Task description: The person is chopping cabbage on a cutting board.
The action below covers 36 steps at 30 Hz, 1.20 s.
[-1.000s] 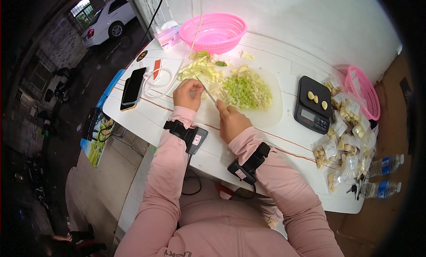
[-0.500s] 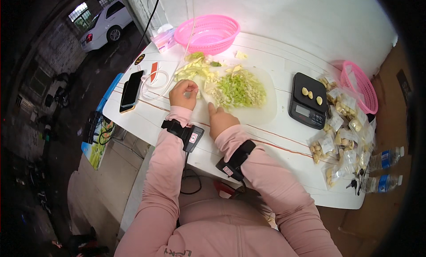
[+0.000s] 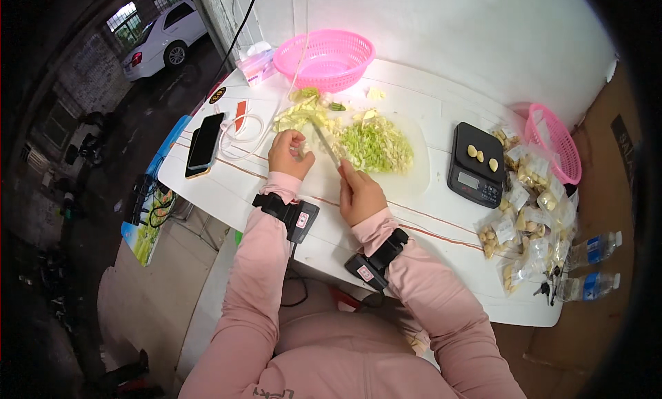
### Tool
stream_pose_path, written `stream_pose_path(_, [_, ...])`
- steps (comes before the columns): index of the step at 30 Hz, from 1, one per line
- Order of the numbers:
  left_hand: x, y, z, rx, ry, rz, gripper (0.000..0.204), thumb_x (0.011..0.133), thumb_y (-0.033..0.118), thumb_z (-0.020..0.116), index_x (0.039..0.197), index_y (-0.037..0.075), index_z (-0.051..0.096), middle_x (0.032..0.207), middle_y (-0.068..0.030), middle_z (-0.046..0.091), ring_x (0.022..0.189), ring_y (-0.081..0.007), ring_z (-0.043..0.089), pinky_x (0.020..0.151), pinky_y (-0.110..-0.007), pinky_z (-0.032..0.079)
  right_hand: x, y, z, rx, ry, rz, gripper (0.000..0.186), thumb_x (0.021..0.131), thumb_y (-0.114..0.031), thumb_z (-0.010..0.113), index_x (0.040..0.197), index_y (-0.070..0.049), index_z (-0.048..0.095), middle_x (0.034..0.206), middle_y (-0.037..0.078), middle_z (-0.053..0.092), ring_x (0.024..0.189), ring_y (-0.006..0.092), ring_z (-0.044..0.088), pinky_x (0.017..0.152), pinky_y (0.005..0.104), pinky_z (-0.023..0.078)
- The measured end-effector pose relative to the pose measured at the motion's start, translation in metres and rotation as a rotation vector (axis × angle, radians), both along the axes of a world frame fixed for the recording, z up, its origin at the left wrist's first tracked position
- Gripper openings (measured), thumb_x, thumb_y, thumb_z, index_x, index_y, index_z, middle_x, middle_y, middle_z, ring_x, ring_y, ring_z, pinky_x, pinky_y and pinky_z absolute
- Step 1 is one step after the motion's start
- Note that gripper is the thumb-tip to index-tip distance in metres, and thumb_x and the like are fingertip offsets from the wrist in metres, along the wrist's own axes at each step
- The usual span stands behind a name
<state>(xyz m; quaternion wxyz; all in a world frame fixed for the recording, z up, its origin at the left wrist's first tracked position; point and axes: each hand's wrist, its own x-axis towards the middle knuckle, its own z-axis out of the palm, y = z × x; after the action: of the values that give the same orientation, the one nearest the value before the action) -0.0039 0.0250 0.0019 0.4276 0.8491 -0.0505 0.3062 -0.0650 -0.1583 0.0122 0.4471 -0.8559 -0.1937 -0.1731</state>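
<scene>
My right hand (image 3: 362, 196) grips the handle of a knife (image 3: 327, 143), whose blade points up and left across the white cutting board (image 3: 415, 177). My left hand (image 3: 289, 154) is curled at the board's left, beside the blade; what its fingers hold, if anything, is too small to make out. Pale yellow leafy pieces (image 3: 296, 116) lie beyond it. A pile of finely chopped pale green vegetable (image 3: 379, 151) covers the board's middle, right of the knife.
A pink basket (image 3: 324, 58) and tissue box (image 3: 256, 67) stand at the back. Phones (image 3: 205, 142) and a white cable lie left. At right are a black scale (image 3: 474, 165) with three cloves, bagged pieces (image 3: 534, 227), another pink basket (image 3: 555, 137) and two bottles (image 3: 592, 287).
My right hand has shifted a little right since half a second ago, and the knife blade now shows more clearly. My left hand stays curled in nearly the same spot.
</scene>
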Motion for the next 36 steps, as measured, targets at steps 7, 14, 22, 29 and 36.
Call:
stream_pose_path(7, [0.01,0.009,-0.003,-0.018,-0.069,0.085,0.03,0.066,0.001,0.07,0.091,0.004,0.054,0.092,-0.0089,0.057,0.079,-0.023,0.058,0.067,-0.031,0.052,0.004,-0.025,0.013,0.218,-0.078,0.085,0.039,0.087,0.002,0.053,0.126,-0.002,0.052,0.088,0.017,0.063,0.074,0.0307,0.062,0.066,0.034,0.049])
stream_pose_path(14, [0.011,0.006,0.002,-0.018,-0.1,0.06,0.029,0.069,-0.005,0.068,0.096,0.003,0.061,0.098,-0.0092,0.06,0.089,-0.024,0.06,0.075,-0.033,0.052,0.005,-0.039,0.012,0.257,-0.14,0.095,0.039,0.088,0.004,0.051,0.126,0.0,0.052,0.089,0.016,0.063,0.071,0.0255,0.061,0.065,0.0305,0.048])
stream_pose_path(22, [0.006,-0.018,0.018,0.411,-0.196,0.056,0.026,0.068,0.014,0.072,0.093,0.012,0.065,0.105,-0.0053,0.062,0.11,-0.0262,0.052,0.099,-0.043,0.033,0.011,-0.039,0.0,0.244,-0.136,0.048,0.037,0.088,0.001,0.053,0.125,0.001,0.053,0.081,0.015,0.059,0.063,0.0211,0.055,0.059,0.029,0.045])
stream_pose_path(29, [0.003,-0.024,0.025,0.623,-0.025,0.073,0.041,0.066,0.029,0.073,0.103,0.011,0.065,0.107,-0.0037,0.064,0.122,-0.0227,0.047,0.108,-0.057,0.009,0.008,-0.038,0.007,0.235,-0.04,0.048,0.037,0.088,0.0,0.053,0.125,0.0,0.054,0.079,0.015,0.058,0.062,0.0216,0.056,0.057,0.0296,0.045])
stream_pose_path(36, [0.009,-0.014,0.009,0.577,0.041,0.053,0.029,0.072,0.023,0.072,0.101,0.017,0.067,0.105,0.0046,0.066,0.119,-0.0168,0.049,0.108,-0.054,0.006,0.008,-0.037,0.009,0.263,-0.028,0.055,0.036,0.089,0.0,0.053,0.124,0.0,0.054,0.084,0.015,0.061,0.065,0.0213,0.058,0.06,0.028,0.046])
